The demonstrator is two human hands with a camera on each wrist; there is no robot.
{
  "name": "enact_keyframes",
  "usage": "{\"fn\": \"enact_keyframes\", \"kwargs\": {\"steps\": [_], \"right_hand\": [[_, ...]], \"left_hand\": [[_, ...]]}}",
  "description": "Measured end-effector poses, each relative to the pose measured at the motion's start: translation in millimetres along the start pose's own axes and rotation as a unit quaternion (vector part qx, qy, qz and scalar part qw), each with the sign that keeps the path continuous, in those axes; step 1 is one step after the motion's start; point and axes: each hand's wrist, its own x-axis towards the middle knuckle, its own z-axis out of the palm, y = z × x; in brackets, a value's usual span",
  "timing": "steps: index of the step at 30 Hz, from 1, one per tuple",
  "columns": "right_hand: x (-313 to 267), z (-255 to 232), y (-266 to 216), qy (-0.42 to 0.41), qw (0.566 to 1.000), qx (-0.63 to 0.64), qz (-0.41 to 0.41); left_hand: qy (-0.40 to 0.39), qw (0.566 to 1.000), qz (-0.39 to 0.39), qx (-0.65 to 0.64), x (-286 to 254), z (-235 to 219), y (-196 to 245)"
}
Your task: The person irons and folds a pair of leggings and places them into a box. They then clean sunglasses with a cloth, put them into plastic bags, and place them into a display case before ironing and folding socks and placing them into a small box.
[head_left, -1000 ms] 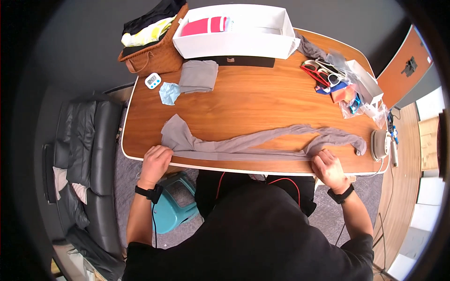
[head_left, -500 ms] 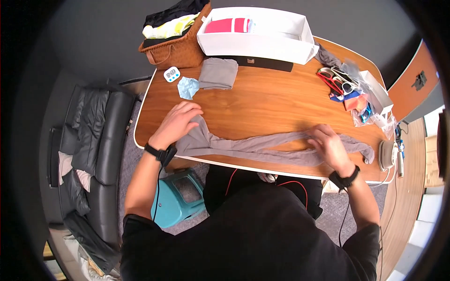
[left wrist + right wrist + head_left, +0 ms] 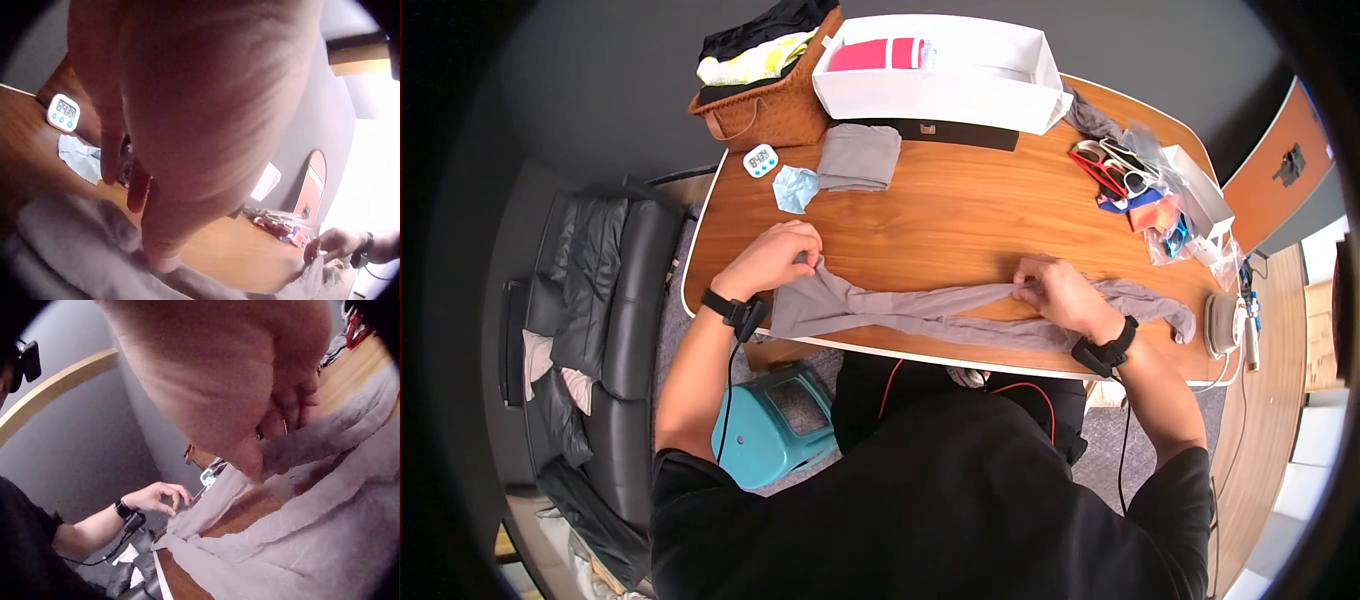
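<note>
Grey tights (image 3: 815, 305) lie stretched along the table's front edge, the wide waist part at the left and two narrow legs running right. My left hand (image 3: 772, 260) is at the upper corner of the waist part, thumb tip on the cloth with the fingers bent toward it. Farther right, my right hand (image 3: 1062, 295) pinches the upper leg between thumb and fingers. The left wrist view shows the cloth raised at the right hand (image 3: 334, 242). In the right wrist view, the held leg (image 3: 312, 440) runs out from under the fingers.
Folded grey cloth (image 3: 859, 157), a pale blue cloth (image 3: 796, 190) and a timer (image 3: 761, 161) lie at the back left. Behind stand a brown basket (image 3: 775, 115) of clothes and a white box (image 3: 940, 95). Sunglasses (image 3: 1105, 170) and plastic packets lie right, near a beige device (image 3: 1223, 325).
Both hands have left the tights' front edge and moved away from the body to its upper side. The right hand has also moved left and now pinches the upper leg.
</note>
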Motion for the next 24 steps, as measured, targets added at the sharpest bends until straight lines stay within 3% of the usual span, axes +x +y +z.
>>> {"fn": "enact_keyframes", "kwargs": {"steps": [3, 5, 9, 11, 12, 15, 18, 20, 22, 24], "right_hand": [[-5, -9, -5, -0.001, 0.995, 0.072, 0.073], [-7, -14, -6, -0.034, 0.982, 0.134, 0.132], [-8, -11, -2, -0.05, 0.979, 0.132, 0.148], [-9, -4, 2, -0.003, 0.993, 0.052, 0.104], [-9, -4, 1, -0.004, 0.993, 0.052, 0.104], [-7, -2, -6, -0.005, 0.992, 0.028, 0.125], [-3, 4, -15, 0.049, 0.997, -0.019, 0.064], [10, 14, -31, 0.094, 0.995, -0.042, -0.013], [33, 30, -51, 0.089, 0.993, -0.018, -0.069], [63, 56, -66, 0.094, 0.992, -0.008, -0.087]], "left_hand": [[0.053, 0.995, 0.0, -0.08, -14, -5, -8], [0.038, 0.967, -0.113, -0.226, -21, -7, -14], [0.09, 0.982, -0.088, -0.139, -19, -13, 3], [0.171, 0.982, 0.018, 0.078, -10, -10, 27], [0.187, 0.978, 0.049, 0.083, -5, -6, 37], [0.149, 0.988, 0.011, 0.022, -9, 16, 63], [0.107, 0.993, 0.018, 0.039, -23, 38, 82], [0.16, 0.987, -0.008, 0.032, -32, 60, 85], [0.166, 0.985, -0.016, 0.051, -37, 75, 91], [0.221, 0.973, -0.03, 0.055, -40, 87, 100]]}}
